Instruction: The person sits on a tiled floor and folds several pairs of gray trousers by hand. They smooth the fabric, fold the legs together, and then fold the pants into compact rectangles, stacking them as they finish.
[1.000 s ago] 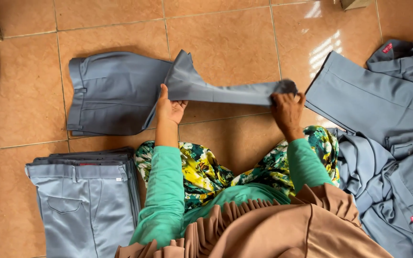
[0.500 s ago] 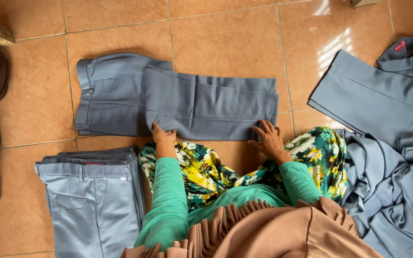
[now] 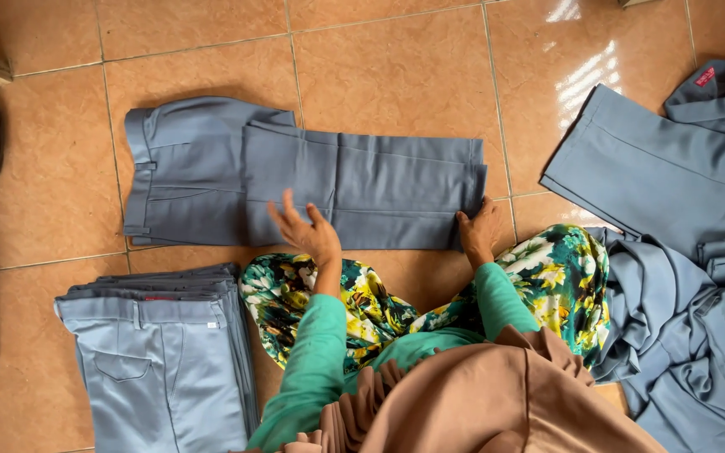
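Folded grey trousers (image 3: 312, 189) lie flat on the tiled floor (image 3: 396, 75), mid-floor before the seated person. Left hand (image 3: 304, 231) hovers open above their near edge, grasping nothing. Right hand (image 3: 478, 231) presses the folded end, fingers loosely curled.

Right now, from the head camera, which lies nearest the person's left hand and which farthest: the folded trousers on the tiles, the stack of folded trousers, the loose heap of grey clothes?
1. Folded trousers, just ahead under the left hand.
2. Stack of folded trousers, lower left.
3. Loose heap of grey clothes, far right.
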